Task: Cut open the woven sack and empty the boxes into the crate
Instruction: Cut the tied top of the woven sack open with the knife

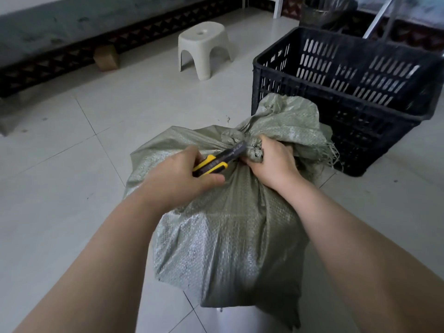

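Woven sack (228, 236) — neck (254, 150) in right hand (271, 164), cutter (216, 162) in left hand (177, 175)

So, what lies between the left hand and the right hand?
In the head view, the yellow-and-black knife, held by the left hand, reaches across to the bunched neck of the sack, which the right hand grips.

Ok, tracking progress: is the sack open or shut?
Shut: the woven sack is bunched at its neck in the right hand; left hand holds a utility knife there.
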